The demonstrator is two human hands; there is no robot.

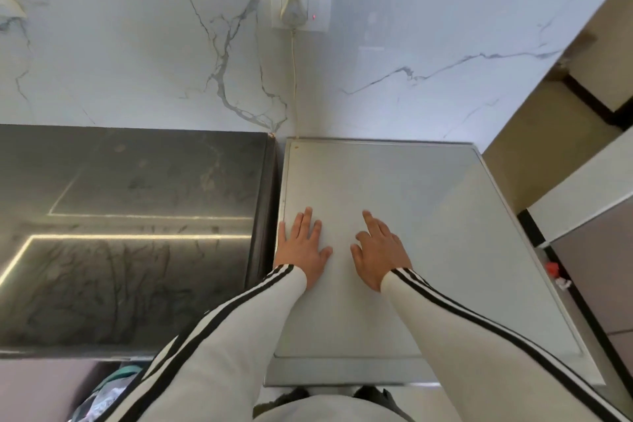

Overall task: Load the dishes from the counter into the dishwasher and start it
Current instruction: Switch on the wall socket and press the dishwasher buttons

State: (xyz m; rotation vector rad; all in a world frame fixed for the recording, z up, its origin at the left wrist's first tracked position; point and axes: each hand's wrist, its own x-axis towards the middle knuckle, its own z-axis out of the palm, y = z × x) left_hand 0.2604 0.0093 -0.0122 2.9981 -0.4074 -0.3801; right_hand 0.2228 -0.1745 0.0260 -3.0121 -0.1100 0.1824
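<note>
Head view, left hand (303, 247) and right hand (378, 250) resting on dishwasher (435, 212) top, fingers apart, inside hidden.

The scene is lit brightly and evenly by soft, cool light; only faint shadows are cast. Thin strips of glare are mirrored on the dark counter (137, 284). Straight edges are bowed by wide-angle distortion.

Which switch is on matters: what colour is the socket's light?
Red light on the socket; head view.
</note>
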